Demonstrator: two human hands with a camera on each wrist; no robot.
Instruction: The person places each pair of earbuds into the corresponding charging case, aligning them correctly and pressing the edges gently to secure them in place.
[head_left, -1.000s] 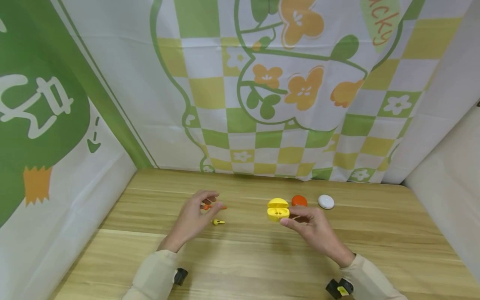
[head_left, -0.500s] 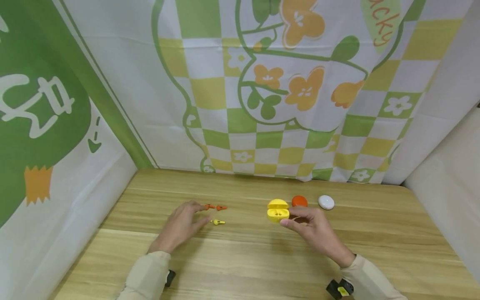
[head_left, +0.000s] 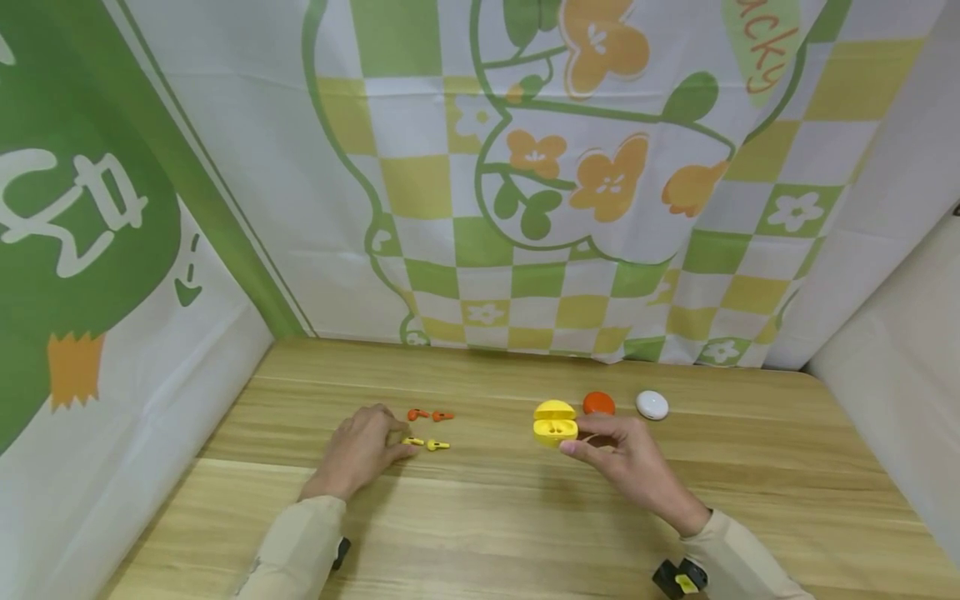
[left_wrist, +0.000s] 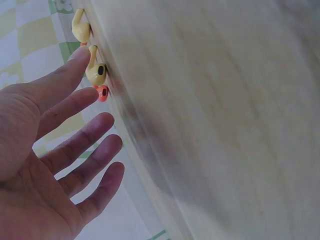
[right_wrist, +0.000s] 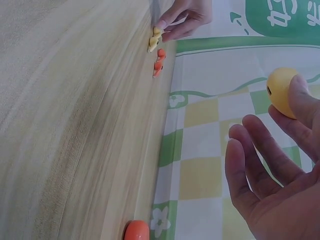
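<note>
In the head view, my right hand (head_left: 630, 458) grips a yellow earbud case (head_left: 555, 429) with its lid raised, holding it above the table. Thumb and index finger pinch the case's side; the other fingers spread loosely in the right wrist view. At the left, my left hand (head_left: 360, 450) has its thumb and index finger beside a yellow earbud (left_wrist: 96, 72), which lies between the two tips. No firm pinch shows, and the remaining fingers are extended. Another yellow earbud (head_left: 438, 445) lies just right of it. Two orange earbuds (head_left: 443, 416) lie behind them.
An orange round case (head_left: 598, 402) sits behind the right hand, with a white round case (head_left: 652, 404) to its right. The wooden table (head_left: 487, 525) ends at a patterned cloth (head_left: 525, 283) at the back and a hanging sheet on the left.
My left hand has drawn back leftward from over the earbuds, uncovering the orange ones, and its thumb and index finger now sit by the left yellow earbud. The right hand has hardly moved.
</note>
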